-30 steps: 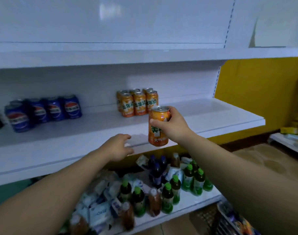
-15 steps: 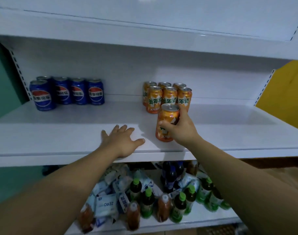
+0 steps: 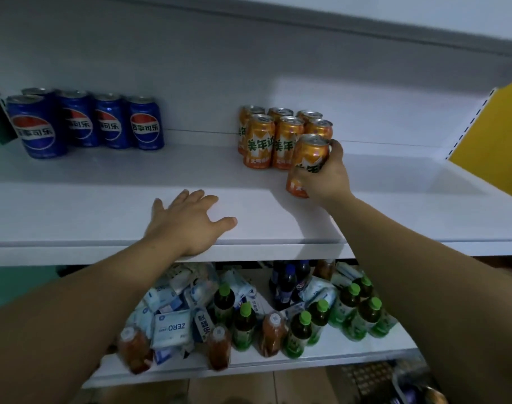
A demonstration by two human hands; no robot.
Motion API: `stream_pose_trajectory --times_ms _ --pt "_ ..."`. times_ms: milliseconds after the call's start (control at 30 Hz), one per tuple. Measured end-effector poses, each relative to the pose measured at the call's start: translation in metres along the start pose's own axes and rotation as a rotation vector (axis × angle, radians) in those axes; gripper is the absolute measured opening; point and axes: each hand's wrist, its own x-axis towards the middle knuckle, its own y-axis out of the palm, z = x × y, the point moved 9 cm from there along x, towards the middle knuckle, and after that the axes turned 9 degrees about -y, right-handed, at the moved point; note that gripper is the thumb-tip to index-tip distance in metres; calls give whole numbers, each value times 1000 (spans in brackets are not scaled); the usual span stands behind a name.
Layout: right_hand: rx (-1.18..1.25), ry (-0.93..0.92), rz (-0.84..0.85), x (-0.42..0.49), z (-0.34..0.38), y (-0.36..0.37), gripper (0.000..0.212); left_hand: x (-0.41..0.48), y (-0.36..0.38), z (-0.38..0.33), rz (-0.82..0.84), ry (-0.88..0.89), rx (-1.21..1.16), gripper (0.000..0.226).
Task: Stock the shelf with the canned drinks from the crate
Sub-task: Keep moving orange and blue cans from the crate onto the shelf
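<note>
Orange aluminium, thin-walled and glossy: the orange can [image 3: 308, 161] in the right hand [image 3: 324, 179] probably carries some weight if it is full. It should be stiff end to end but easy to dent at mid-wall, and slick under a loose hold. The right hand's fingers and thumb wrap its side from the right, which looks like the safest place to grip, around the body and not by the rim.

The can leans slightly, just in front of the cluster of orange cans [image 3: 273, 141], at that cluster's right end. Whether its base touches the shelf [image 3: 103, 205] I cannot tell.

The left hand [image 3: 187, 223] lies flat with fingers spread, holding nothing, on the shelf board in front of and left of the cluster. Blue cans [image 3: 103, 123] stand well to the cluster's left. Bottles [image 3: 301, 330] crowd a lower board beneath it. No crate can be made out for certain.
</note>
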Motion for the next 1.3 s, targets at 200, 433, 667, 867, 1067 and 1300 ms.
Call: stream_pose_trajectory --times_ms 200,433,667,867,1067,1300 --pt "-2 91 -47 11 -23 -12 73 1 2 -1 2 -5 15 80" --pt "-44 122 -32 22 -33 -16 72 1 2 -1 -3 -1 8 80" --pt "-88 135 -38 28 -39 -14 62 1 3 0 -4 4 0 79" --pt "-160 241 24 12 -38 -18 82 2 4 -1 18 5 6 79" --pt "-403 261 186 -33 -20 -67 84 -4 0 0 88 39 -14 79" --pt "-535 341 134 -118 -20 -180 81 -74 -9 -137 144 451 -166 72"
